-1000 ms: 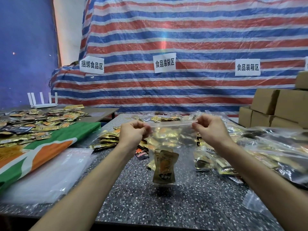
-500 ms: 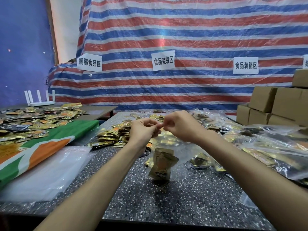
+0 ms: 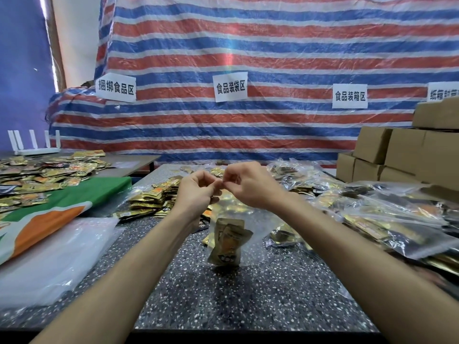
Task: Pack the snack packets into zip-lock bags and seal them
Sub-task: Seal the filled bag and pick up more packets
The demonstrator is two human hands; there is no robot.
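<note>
Hands together, left hand [image 3: 196, 193] and right hand [image 3: 249, 187] each pinch the top edge of the zip-lock bag [image 3: 252, 219], which hangs upright directly below them, snack packets [image 3: 227, 244] at its foot near the tabletop [image 3: 223, 306], loose packets [image 3: 154, 199] heaped beyond.

I'm at a makeshift food-packing station. A striped tarp [image 3: 273, 45] hangs behind my speckled table [image 3: 248, 306], and 4 paper signs [image 3: 230, 88] taped to it name work zones for bundling, bagging and boxing food. Loose snack packets [image 3: 154, 197] heap on my left, with filled bags [image 3: 397, 219] and stacked cardboard boxes [image 3: 397, 150] on my right.
</note>
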